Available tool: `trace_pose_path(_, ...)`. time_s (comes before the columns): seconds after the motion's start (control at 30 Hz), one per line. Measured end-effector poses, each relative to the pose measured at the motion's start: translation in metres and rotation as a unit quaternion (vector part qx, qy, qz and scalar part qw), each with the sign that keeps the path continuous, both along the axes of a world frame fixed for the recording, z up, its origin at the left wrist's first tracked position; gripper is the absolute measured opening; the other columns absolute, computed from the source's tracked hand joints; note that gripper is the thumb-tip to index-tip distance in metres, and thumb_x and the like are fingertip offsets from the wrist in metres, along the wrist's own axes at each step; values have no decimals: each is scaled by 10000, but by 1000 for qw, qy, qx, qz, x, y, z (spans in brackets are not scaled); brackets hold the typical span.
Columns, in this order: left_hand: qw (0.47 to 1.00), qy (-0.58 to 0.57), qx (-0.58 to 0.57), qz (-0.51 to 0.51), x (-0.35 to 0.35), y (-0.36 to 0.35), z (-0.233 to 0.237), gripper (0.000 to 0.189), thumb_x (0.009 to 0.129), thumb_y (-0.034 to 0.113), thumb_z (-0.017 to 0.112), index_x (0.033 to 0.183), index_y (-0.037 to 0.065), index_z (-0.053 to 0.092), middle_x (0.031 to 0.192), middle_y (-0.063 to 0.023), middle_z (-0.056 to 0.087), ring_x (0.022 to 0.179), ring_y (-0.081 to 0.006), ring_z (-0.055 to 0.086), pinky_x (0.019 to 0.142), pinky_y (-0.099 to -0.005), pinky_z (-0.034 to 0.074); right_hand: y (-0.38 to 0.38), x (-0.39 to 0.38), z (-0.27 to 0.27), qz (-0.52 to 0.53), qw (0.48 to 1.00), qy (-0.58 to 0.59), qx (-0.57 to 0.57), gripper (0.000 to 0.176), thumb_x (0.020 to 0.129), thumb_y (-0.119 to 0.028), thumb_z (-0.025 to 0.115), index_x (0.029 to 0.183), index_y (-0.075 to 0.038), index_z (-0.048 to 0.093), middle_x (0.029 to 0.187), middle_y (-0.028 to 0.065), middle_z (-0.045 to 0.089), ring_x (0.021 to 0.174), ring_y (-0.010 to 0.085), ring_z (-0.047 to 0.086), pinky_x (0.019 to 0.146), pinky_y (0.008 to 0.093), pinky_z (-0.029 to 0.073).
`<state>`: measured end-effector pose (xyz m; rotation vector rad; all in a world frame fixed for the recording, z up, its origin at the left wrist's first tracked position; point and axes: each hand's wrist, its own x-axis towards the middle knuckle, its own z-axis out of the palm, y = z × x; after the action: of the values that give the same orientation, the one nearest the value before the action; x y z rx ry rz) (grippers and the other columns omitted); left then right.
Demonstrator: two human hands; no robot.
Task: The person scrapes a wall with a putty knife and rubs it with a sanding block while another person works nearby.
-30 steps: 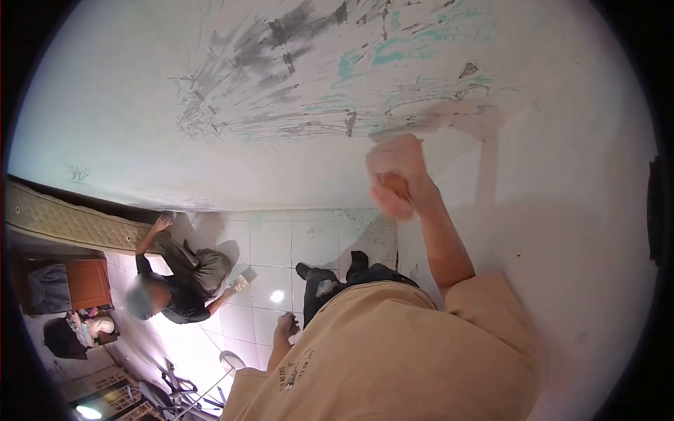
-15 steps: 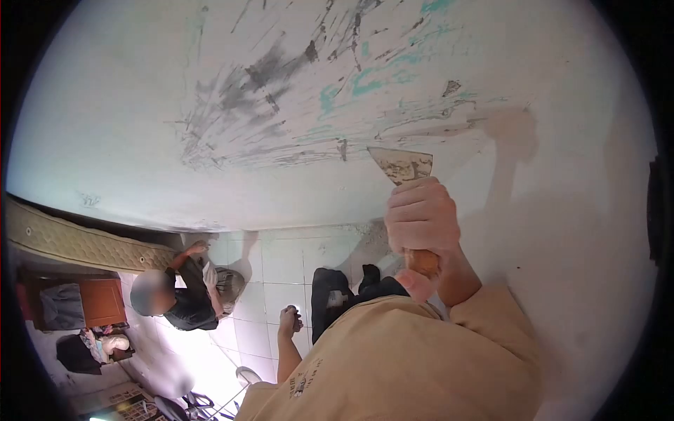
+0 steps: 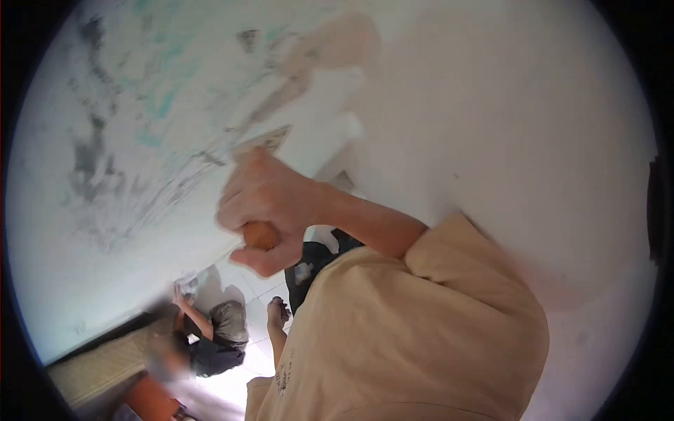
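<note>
My right hand point(image 3: 270, 193) is closed round the orange-brown handle point(image 3: 260, 236) of a scraper. Its flat, stained metal blade point(image 3: 270, 139) points at the wall point(image 3: 449, 105), close to the scraped area; whether it touches cannot be told. Dark smudges point(image 3: 90, 158), thin scratches and turquoise patches point(image 3: 163, 105) mark that wall. Lower down, my left hand point(image 3: 275, 310) hangs beside my dark trousers, fingers curled round something small and dark that I cannot make out.
Another person point(image 3: 217, 351) in dark clothes crouches at lower left, hands near the wall's base. A quilted mattress point(image 3: 105, 358) lies along the wall beside them. Near it is an orange-brown wooden piece point(image 3: 151, 396). Pale tiles point(image 3: 260, 281) cover the floor.
My view has turned, and the right hand with the scraper now appears further left in it. The other person's arms reach closer to the wall. My left hand stays low and closed.
</note>
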<state>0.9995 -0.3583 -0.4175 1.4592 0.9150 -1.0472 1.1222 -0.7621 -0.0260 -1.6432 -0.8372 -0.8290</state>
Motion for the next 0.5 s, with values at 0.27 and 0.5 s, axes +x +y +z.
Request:
trace_pose_path(0.27,997,-31,14,-73,-20,-4,-13,98,732,144,448,645,107,423,473,-4,383,375,-123,423,277,-255,288,4,-6,4,-57,993,-8,-99,376,569,-303,578,435,-109,285,388,28,278,356,229,347,342,322,239)
trace_pose_path(0.5,973,-83,74,-201,-45,-10,25,66,720,136,437,702,94,485,503,-21,420,374,-139,419,314,-291,336,17,16,-24,-57,997,20,-49,381,592,-268,593,382,-128,308,334,16,274,321,230,340,339,324,245)
